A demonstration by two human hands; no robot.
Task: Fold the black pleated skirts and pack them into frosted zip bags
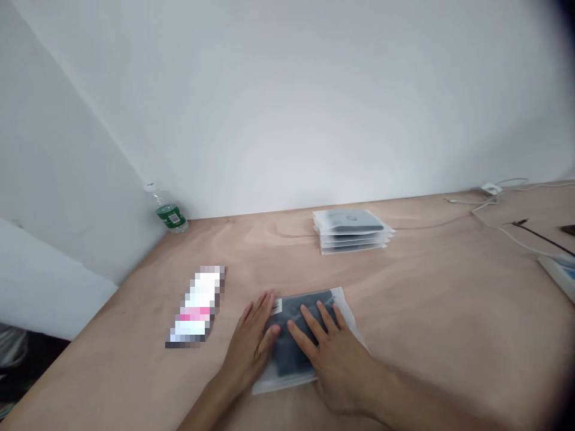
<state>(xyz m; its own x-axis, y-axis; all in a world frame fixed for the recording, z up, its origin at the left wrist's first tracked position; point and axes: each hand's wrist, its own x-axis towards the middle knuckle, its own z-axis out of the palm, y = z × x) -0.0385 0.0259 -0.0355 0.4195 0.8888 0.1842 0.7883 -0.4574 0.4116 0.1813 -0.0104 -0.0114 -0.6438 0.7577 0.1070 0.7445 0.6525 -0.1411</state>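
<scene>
Mostly, white wall [314,108] fills my view, meeting the back edge of the table [426,317], a pale brown surface with faint swirls in its grain. Near me on the table lies the packet [291,359], flat, with something dark inside a see-through sleeve; its pale margins show along the right side and the near edge. My right hand [332,353] lies palm down across the packet's right part, fingers fanned wide over the dark contents. My left hand [252,338] is at the packet's left side, its fingers close together and pointing away from me, its thumb held apart and lying over the packet. Neither hand is closed around anything; both simply lie flat. Beyond the packet, and apart from it, sits the stack [353,238], several similar packets piled with their edges slightly uneven. To the left of my left hand is a phone-like slab [196,308], too pixelated to read. The bottle [171,216], green-labelled, stands at the table's far left corner. Far right, a white cable [487,222] loops beside a black cable [545,240] and a small white plug [491,189]. Smallest is the label [277,306], white with dark marks, by my left fingertips.
</scene>
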